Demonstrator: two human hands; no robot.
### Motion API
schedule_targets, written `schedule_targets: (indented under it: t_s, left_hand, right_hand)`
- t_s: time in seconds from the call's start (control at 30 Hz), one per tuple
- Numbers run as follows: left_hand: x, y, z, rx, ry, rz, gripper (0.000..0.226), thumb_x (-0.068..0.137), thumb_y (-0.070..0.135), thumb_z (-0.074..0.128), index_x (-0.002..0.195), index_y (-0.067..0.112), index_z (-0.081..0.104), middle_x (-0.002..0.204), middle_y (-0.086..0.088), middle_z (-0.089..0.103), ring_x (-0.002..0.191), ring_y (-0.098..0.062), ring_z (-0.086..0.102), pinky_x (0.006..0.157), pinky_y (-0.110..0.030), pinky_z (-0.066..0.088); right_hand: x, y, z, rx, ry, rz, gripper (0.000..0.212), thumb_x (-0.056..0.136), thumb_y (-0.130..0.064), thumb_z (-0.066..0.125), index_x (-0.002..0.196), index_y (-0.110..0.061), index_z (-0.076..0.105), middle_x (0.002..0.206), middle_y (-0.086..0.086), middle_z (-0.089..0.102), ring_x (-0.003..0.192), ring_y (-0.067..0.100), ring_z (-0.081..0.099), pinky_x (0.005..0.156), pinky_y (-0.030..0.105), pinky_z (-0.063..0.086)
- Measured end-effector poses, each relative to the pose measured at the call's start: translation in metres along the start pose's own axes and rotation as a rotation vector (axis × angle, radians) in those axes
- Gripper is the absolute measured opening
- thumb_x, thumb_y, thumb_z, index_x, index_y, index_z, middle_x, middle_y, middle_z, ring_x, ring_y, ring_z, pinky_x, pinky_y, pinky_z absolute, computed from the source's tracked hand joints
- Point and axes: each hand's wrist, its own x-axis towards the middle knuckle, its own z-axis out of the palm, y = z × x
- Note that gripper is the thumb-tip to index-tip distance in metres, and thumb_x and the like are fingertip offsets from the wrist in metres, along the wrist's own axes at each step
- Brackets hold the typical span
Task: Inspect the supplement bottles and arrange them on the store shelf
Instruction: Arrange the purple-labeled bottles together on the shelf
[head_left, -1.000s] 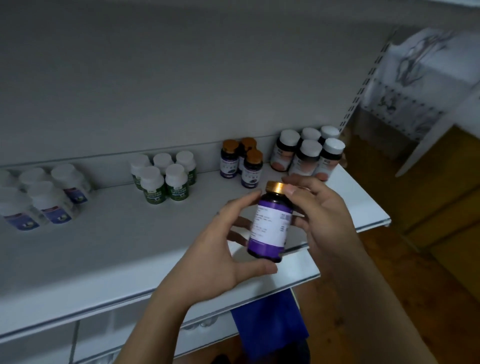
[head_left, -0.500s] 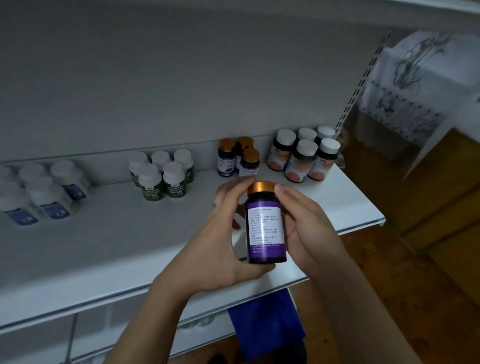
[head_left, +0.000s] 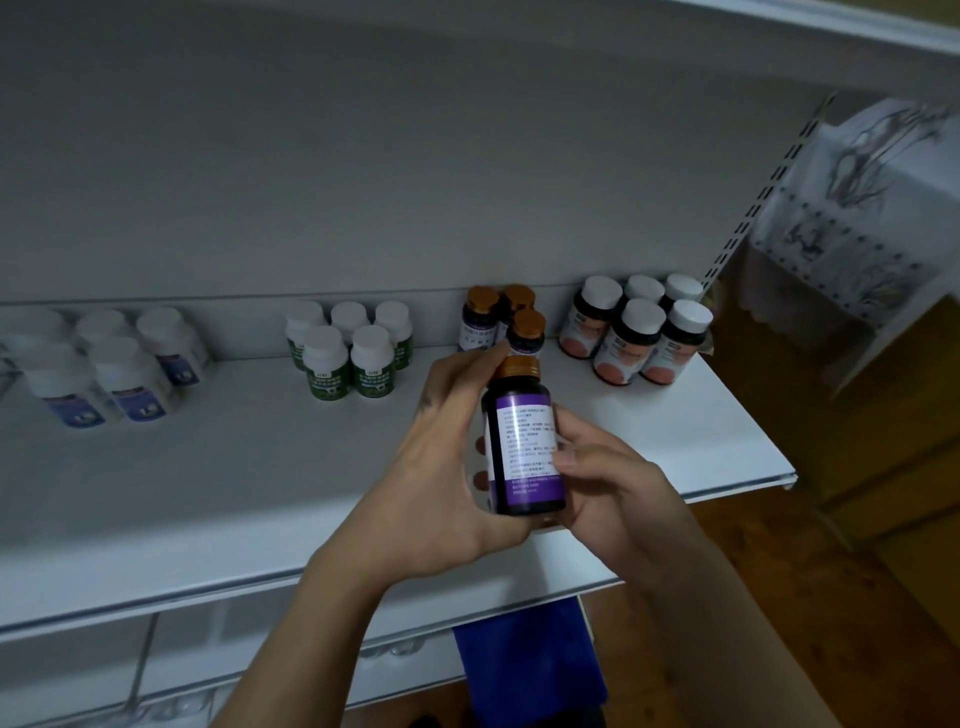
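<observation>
Head view: my left hand (head_left: 441, 483) and right hand (head_left: 613, 483), fingers curled, gripped the purple-label bottle (head_left: 524, 441) upright for inspection; placing it beside the gold-capped trio (head_left: 501, 319) likely came next.

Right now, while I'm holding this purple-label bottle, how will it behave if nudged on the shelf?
The purple-label bottle looks rigid; the left hand and right hand grip it without denting it. Tall and narrow, it would probably tip if pushed near its gold cap. Lying down, its round body would likely roll.
</observation>
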Motion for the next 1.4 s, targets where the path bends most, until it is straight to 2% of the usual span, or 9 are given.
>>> schedule_targets:
  t_s: [0.13, 0.23, 0.37, 0.47, 0.73, 1.03, 1.1, 1.27, 1.4]
  left_hand:
    - [0.0, -0.001, 0.002, -0.005, 0.001, 0.003, 0.116, 0.059, 0.043, 0.085, 0.153, 0.028, 0.019, 0.144, 0.007, 0.026, 0.139, -0.01, 0.031, 0.109, -0.013, 0.031]
    - [0.0, -0.004, 0.006, 0.0, -0.011, -0.001, 0.118, 0.06, 0.037, 0.089, 0.153, 0.031, 0.017, 0.147, 0.008, 0.025, 0.141, -0.013, 0.03, 0.111, -0.024, 0.036]
    - [0.003, -0.007, 0.016, 0.006, -0.018, -0.007, 0.118, 0.061, 0.028, 0.091, 0.153, 0.028, 0.018, 0.148, 0.007, 0.025, 0.141, -0.013, 0.029, 0.111, -0.027, 0.037]
    - [0.004, -0.007, 0.023, 0.002, -0.028, -0.02, 0.116, 0.061, 0.026, 0.091, 0.152, 0.028, 0.019, 0.147, 0.008, 0.024, 0.14, -0.01, 0.029, 0.109, -0.022, 0.037]
    - [0.008, -0.003, 0.027, -0.016, -0.026, -0.041, 0.118, 0.059, 0.027, 0.092, 0.152, 0.031, 0.02, 0.148, 0.008, 0.026, 0.139, -0.008, 0.031, 0.109, -0.026, 0.039]
    - [0.007, -0.003, 0.035, -0.003, -0.033, -0.059, 0.117, 0.06, 0.026, 0.091, 0.152, 0.032, 0.019, 0.147, 0.01, 0.025, 0.139, -0.01, 0.031, 0.109, -0.031, 0.04]
    - [0.007, -0.002, 0.035, 0.01, -0.038, -0.061, 0.117, 0.06, 0.025, 0.091, 0.152, 0.031, 0.019, 0.147, 0.01, 0.025, 0.139, -0.01, 0.031, 0.109, -0.028, 0.04]
    - [0.007, -0.001, 0.035, 0.057, -0.054, -0.037, 0.115, 0.06, 0.022, 0.089, 0.151, 0.031, 0.02, 0.148, 0.011, 0.022, 0.138, -0.011, 0.031, 0.107, -0.026, 0.041]
    - [0.005, -0.001, 0.036, 0.074, -0.063, -0.031, 0.113, 0.06, 0.024, 0.088, 0.151, 0.031, 0.02, 0.147, 0.012, 0.022, 0.137, -0.008, 0.031, 0.107, -0.025, 0.04]
  right_hand:
    - [0.003, 0.003, -0.004, 0.008, -0.016, 0.011, 0.067, 0.064, -0.015, 0.072, 0.129, -0.01, 0.06, 0.116, 0.024, 0.065, 0.102, 0.04, 0.066, 0.084, 0.043, 0.056]
    - [0.0, 0.008, -0.008, 0.038, -0.029, 0.011, 0.075, 0.064, -0.022, 0.08, 0.134, -0.011, 0.056, 0.117, 0.024, 0.064, 0.103, 0.037, 0.065, 0.081, 0.042, 0.056]
    - [-0.004, 0.011, -0.009, 0.093, 0.038, 0.002, 0.049, 0.079, -0.019, 0.06, 0.127, -0.015, 0.062, 0.113, 0.019, 0.066, 0.098, 0.032, 0.066, 0.079, 0.038, 0.057]
    - [-0.006, 0.011, -0.013, 0.091, 0.083, 0.013, 0.041, 0.08, -0.025, 0.058, 0.12, -0.018, 0.069, 0.111, 0.019, 0.064, 0.096, 0.031, 0.065, 0.081, 0.037, 0.057]
    - [-0.011, 0.008, -0.032, 0.088, -0.063, 0.024, 0.061, 0.084, -0.008, 0.049, 0.144, -0.012, 0.044, 0.122, 0.021, 0.059, 0.11, 0.035, 0.059, 0.087, 0.037, 0.053]
    - [-0.01, 0.014, -0.047, 0.169, -0.114, 0.053, 0.066, 0.08, -0.002, 0.04, 0.146, -0.01, 0.04, 0.124, 0.023, 0.054, 0.11, 0.035, 0.058, 0.093, 0.04, 0.051]
    - [-0.009, 0.015, -0.046, 0.179, -0.107, 0.055, 0.066, 0.079, -0.005, 0.045, 0.145, -0.01, 0.042, 0.121, 0.022, 0.056, 0.108, 0.035, 0.059, 0.094, 0.042, 0.05]
    - [-0.007, 0.019, -0.041, 0.281, -0.059, 0.031, 0.065, 0.067, -0.016, 0.074, 0.13, -0.013, 0.059, 0.111, 0.017, 0.065, 0.099, 0.033, 0.065, 0.086, 0.042, 0.054]
    - [-0.007, 0.018, -0.035, 0.287, 0.009, 0.045, 0.059, 0.07, -0.016, 0.072, 0.128, -0.013, 0.059, 0.108, 0.016, 0.065, 0.093, 0.03, 0.065, 0.082, 0.039, 0.055]
